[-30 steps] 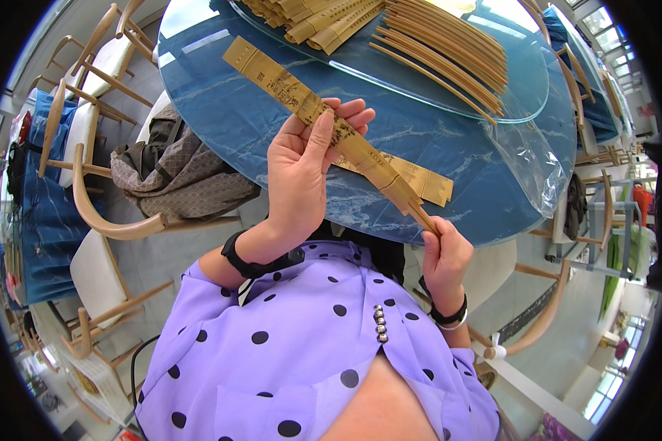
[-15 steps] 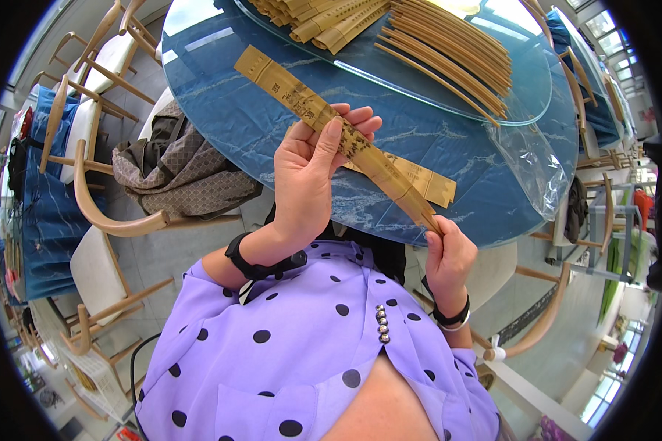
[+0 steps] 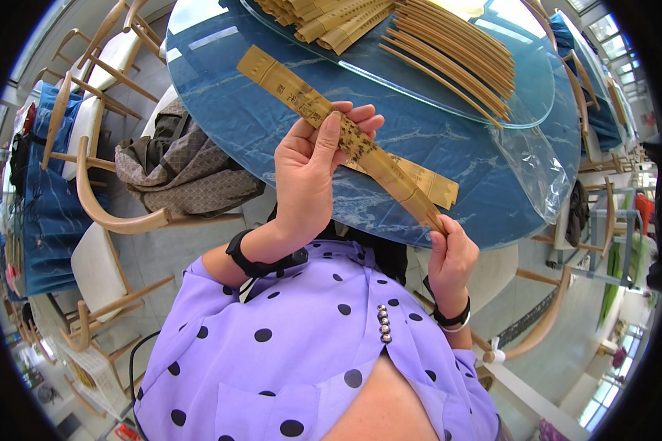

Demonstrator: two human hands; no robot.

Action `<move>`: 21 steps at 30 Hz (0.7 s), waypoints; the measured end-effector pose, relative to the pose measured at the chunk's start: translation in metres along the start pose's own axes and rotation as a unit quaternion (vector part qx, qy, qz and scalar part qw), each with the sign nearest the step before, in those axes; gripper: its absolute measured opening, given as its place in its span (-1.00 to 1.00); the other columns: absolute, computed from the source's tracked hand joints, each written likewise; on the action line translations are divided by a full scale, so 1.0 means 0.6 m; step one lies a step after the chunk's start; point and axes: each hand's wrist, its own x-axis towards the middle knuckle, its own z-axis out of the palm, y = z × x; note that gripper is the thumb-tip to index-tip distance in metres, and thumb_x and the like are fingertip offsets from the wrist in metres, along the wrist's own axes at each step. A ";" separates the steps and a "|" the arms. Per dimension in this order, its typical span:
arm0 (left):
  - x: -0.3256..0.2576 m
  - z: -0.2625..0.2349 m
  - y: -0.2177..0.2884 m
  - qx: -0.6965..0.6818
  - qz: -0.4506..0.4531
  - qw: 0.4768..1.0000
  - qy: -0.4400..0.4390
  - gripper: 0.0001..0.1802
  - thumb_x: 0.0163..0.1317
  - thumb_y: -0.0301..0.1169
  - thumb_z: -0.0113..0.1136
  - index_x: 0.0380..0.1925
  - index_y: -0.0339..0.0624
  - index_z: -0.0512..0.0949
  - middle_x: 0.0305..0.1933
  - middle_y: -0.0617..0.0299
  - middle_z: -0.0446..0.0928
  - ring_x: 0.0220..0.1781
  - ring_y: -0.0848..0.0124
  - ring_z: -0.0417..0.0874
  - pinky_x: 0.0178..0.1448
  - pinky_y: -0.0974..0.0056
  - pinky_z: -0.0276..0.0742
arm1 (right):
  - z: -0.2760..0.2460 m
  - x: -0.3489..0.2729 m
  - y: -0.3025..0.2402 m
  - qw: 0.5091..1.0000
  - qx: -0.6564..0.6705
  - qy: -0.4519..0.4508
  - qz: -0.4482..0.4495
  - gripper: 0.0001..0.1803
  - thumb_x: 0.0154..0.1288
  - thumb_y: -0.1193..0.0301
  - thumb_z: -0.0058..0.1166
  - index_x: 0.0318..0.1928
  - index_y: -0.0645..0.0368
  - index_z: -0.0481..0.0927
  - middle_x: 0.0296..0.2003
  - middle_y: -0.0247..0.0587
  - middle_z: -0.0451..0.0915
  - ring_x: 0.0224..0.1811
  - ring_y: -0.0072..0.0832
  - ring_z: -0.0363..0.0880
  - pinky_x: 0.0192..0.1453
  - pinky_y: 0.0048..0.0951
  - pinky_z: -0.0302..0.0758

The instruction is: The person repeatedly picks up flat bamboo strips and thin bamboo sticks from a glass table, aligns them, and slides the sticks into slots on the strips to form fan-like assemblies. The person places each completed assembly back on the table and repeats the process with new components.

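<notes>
Two hands hold one gold paper chopstick sleeve (image 3: 359, 145) at a slant across the center of the frame, above a round table (image 3: 224, 95) dressed in marbled blue. The left hand (image 3: 307, 173) grips the sleeve near its middle, thumb on top and fingers behind, while the right hand (image 3: 452, 253) pinches its lower-right end between thumb and forefinger; whether anything sits inside cannot be seen. Behind it, right of center, lies at least one more gold sleeve (image 3: 438, 186), partly hidden. At the top of the frame, one glass turntable (image 3: 368, 60) carries two groups: overlapping gold sleeves (image 3: 335, 26), too layered to count, and well over a dozen tan chopsticks (image 3: 456, 55), one set slightly apart from the rest. One clear plastic bag (image 3: 535, 173) rests at the table's right edge. One brown patterned bundle (image 3: 191, 169) fills a chair at left. The wearer's lilac shirt (image 3: 272, 360), dotted in black, spans the lower frame.
</notes>
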 end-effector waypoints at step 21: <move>0.006 -0.010 0.005 0.004 0.003 1.000 0.002 -0.64 0.60 -0.31 -0.05 0.13 -0.42 0.48 0.13 -0.14 0.63 0.18 0.12 0.71 0.26 0.17 0.68 | 0.001 -0.013 0.001 0.998 0.013 -0.039 0.039 -0.47 0.51 0.31 0.13 0.34 0.37 0.44 -0.47 -0.12 0.59 -0.54 -0.28 0.54 -0.43 -0.31 0.45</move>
